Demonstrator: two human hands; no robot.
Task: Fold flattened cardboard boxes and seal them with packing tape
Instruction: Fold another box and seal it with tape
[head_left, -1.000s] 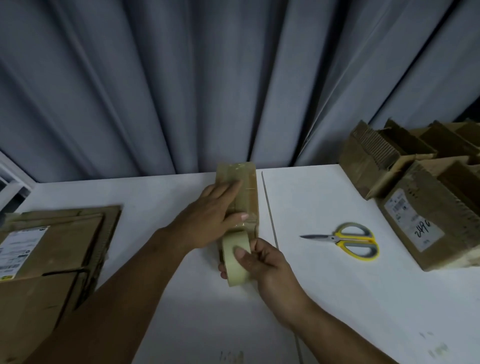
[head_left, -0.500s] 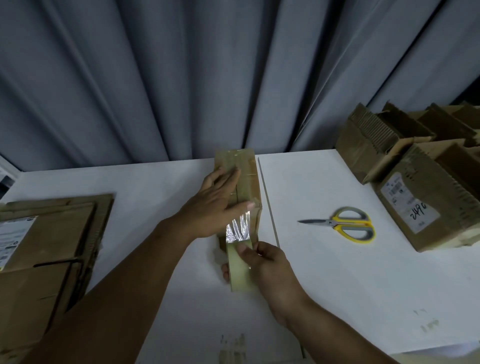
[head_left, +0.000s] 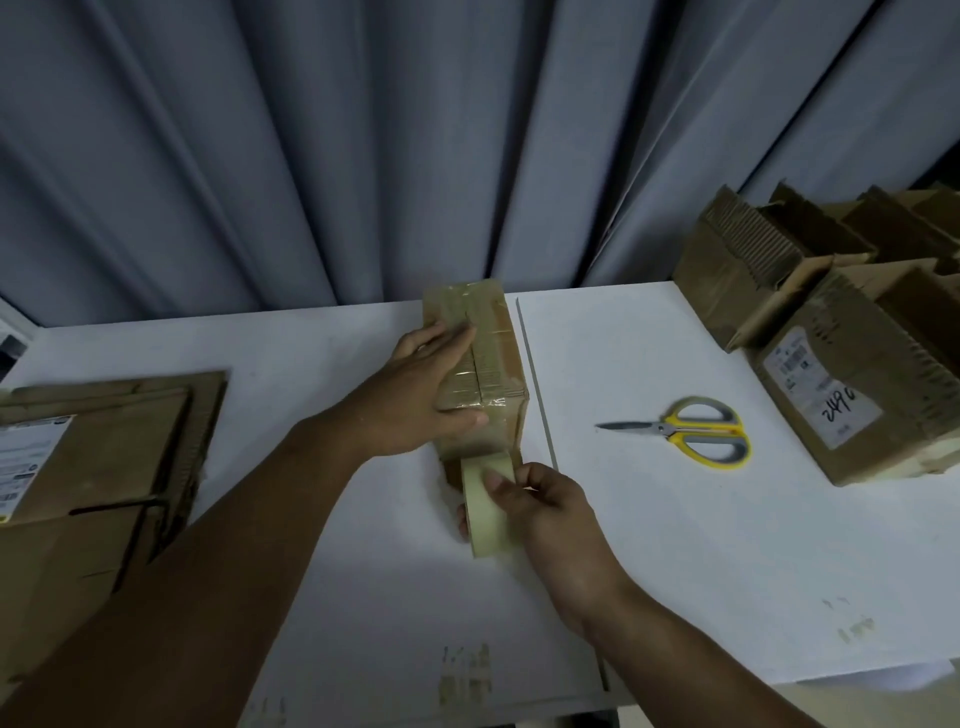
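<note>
The tape (head_left: 483, 436) that crinkled a moment ago now lies flat on the near end of the box (head_left: 493, 353). Cardboard (head_left: 93, 467) fills the left edge of the table (head_left: 675, 571). My left hand (head_left: 421, 395) presses flat on the box, and my right hand (head_left: 540, 514) grips the roll (head_left: 485, 504) against it. White table runs to the scissors (head_left: 696, 434), then the open boxes (head_left: 857, 395), with a curtain (head_left: 363, 156) behind.
</note>
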